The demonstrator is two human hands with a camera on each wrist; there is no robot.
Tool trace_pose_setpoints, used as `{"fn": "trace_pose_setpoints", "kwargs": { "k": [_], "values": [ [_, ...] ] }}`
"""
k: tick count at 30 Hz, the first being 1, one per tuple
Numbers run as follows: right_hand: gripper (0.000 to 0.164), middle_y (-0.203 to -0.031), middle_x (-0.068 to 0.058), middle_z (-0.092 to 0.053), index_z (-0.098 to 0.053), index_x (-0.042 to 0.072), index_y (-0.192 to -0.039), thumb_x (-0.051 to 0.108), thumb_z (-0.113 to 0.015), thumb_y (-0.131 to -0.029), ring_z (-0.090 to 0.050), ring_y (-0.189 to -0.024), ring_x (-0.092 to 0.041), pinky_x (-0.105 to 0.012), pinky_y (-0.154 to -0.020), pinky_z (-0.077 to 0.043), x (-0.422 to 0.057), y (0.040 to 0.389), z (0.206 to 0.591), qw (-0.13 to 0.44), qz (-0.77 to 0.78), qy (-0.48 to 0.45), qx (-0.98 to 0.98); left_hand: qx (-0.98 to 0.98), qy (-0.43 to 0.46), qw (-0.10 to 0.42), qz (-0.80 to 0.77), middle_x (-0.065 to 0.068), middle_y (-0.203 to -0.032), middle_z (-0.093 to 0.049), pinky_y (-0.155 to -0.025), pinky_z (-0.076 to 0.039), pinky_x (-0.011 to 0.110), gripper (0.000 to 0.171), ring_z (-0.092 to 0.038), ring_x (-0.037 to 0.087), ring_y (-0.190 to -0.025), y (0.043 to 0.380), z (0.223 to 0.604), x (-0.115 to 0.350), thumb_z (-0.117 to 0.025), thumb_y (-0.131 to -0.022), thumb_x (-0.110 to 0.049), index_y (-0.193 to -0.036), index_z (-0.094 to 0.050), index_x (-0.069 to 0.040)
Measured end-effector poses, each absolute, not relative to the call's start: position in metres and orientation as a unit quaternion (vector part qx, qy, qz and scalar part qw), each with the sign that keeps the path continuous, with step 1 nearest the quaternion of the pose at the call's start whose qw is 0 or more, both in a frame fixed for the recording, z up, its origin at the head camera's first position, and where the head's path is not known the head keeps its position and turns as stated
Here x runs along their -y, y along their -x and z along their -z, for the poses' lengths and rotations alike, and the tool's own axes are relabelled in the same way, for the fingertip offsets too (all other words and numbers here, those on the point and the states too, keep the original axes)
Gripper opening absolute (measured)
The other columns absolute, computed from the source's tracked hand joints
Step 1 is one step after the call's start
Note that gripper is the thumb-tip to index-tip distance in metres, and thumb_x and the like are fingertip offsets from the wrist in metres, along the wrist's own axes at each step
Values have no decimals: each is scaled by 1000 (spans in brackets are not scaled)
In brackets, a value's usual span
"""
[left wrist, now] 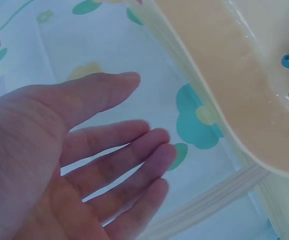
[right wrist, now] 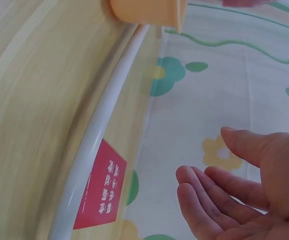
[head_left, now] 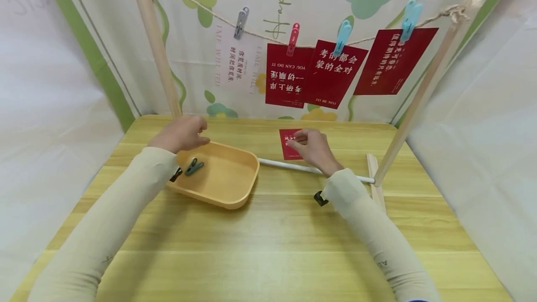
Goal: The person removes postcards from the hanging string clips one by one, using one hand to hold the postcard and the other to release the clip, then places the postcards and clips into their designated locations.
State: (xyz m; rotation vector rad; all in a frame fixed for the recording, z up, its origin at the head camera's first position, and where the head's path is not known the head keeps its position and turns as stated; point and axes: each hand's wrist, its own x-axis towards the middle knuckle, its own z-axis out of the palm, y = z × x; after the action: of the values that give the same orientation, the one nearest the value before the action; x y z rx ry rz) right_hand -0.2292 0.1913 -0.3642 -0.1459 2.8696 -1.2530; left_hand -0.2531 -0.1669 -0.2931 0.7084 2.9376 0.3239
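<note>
My left hand (head_left: 181, 134) hovers over the back left rim of a yellow plastic basin (head_left: 226, 202), its fingers loosely bent with nothing between them. Inside the basin lies a dark green clothespin (head_left: 194, 167). In the left wrist view the left hand (left wrist: 84, 155) shows an empty palm beside the basin. Above a small red card (head_left: 289, 153) with white writing is my right hand (head_left: 312, 148), partly covering it in the head view. The right wrist view has that hand (right wrist: 244, 190) with thumb and fingers apart, away from the card lying behind the white rod (right wrist: 92, 140).
A twine line (head_left: 201, 6) runs between two wooden posts (head_left: 423, 92). Clothespins in grey (head_left: 241, 23), red (head_left: 293, 39) and light blue (head_left: 343, 37) hold a pale card (head_left: 238, 71) and several red cards (head_left: 331, 85) on it. A patterned cloth hangs behind.
</note>
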Motion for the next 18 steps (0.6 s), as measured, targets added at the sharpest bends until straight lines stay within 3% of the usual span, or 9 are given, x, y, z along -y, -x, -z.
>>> {"fn": "trace_pose_setpoints", "kwargs": {
  "k": [3, 6, 18],
  "values": [
    [42, -125, -14, -75, -69, 2, -130, 32, -74, -100, -74, -116, -30, -47, -98, -62, -187, 228, 362, 1, 404, 56, -913, -964, -224, 55, -132, 27, -108, -68, -89, -55, 53, 21, -66, 38, -96, 251, 287, 169, -71, -98, -15, -99, -67, 6],
    [42, -124, -13, -76, -70, 2, -129, 32, -75, -100, -74, -115, -29, -47, -98, -62, -182, 227, 360, -3, 407, 63, -911, -962, -220, 44, -157, 36, -130, -65, -105, -51, 63, 39, -63, 51, -122, 249, 281, 170, -70, -99, -15, -126, -64, 13],
    [44, -129, -12, -75, -69, 5, -133, 34, -74, -100, -74, -115, -27, -43, -97, -62, -168, 216, 344, 1, 408, 97, -908, -943, -207, -92, -245, 33, -134, -66, -110, -50, 60, 43, -62, 47, -126, 242, 261, 166, -70, -97, -8, -135, -62, 11]
  ]
}}
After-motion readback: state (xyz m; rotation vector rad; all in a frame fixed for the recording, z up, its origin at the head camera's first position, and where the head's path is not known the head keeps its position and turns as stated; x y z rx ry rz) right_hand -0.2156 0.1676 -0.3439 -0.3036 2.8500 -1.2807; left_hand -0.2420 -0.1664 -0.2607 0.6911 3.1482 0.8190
